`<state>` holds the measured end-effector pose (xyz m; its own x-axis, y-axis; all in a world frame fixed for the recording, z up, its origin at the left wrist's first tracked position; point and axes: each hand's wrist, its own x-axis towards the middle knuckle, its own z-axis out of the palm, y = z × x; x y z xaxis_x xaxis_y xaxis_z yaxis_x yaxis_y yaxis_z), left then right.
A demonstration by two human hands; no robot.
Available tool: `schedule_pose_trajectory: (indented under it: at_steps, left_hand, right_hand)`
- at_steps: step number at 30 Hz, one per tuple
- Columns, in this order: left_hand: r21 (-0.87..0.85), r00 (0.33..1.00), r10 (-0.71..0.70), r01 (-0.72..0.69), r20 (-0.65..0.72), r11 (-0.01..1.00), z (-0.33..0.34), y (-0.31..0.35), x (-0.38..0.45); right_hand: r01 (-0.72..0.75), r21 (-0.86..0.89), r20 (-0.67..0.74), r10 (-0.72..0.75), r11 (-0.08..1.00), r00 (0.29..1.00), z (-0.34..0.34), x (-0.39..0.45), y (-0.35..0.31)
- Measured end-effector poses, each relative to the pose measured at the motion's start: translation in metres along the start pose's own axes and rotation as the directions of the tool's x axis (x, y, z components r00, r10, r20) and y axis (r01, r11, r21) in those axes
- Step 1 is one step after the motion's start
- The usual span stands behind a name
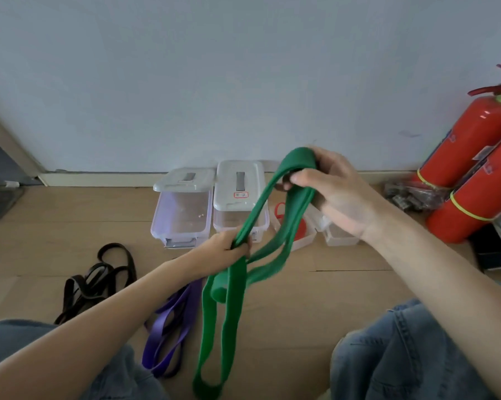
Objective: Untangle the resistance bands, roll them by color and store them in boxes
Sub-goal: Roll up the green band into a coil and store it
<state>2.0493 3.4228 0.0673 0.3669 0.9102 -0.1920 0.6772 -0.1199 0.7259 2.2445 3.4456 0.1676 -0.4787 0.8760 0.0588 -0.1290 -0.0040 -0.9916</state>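
Holding green band (245, 226) raised over wooden floor (315, 298): right hand (334, 192) pinches top loop between thumb and fingers; left hand (229, 249) fist-clenched around strands lower down. Loose loops dangle between knees. Purple band (171, 327) and black band (99, 278) lie on floor left. Clear boxes (183, 215) sit along wall, red band (298, 226) inside one.

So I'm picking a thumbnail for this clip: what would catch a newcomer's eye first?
The bright green resistance band dominates the centre, stretched between the right hand up high and the left hand lower, its loops hanging toward the floor. Next come the two red fire extinguishers leaning against the wall at far right. Purple band and black band lie on the floor at left.
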Motion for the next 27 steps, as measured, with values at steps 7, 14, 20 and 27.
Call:
schedule_pose_trajectory:
  at_steps: [7,14,20,27]
  left_hand:
    - [-0.309,0.908,0.056,-0.199,-0.415,0.93,-0.058,0.034,-0.006]
    - [0.139,0.919,0.18,-0.139,-0.351,0.981,-0.038,0.058,0.003]
    - [0.018,0.929,0.171,-0.175,-0.328,0.984,-0.021,0.026,0.007]
    - [-0.185,0.969,-0.032,-0.014,-0.244,0.983,-0.016,0.008,0.007]
  right_hand:
    - [-0.379,-0.866,-0.102,0.626,0.327,0.773,-0.025,-0.008,0.02]
    - [-0.129,-0.698,0.086,0.261,0.704,0.962,0.009,0.004,0.027]
    - [-0.047,-0.226,-0.017,0.044,0.973,0.999,0.017,0.008,0.016]
    - [-0.129,-0.256,-0.133,0.098,0.958,0.986,-0.008,0.006,-0.002]
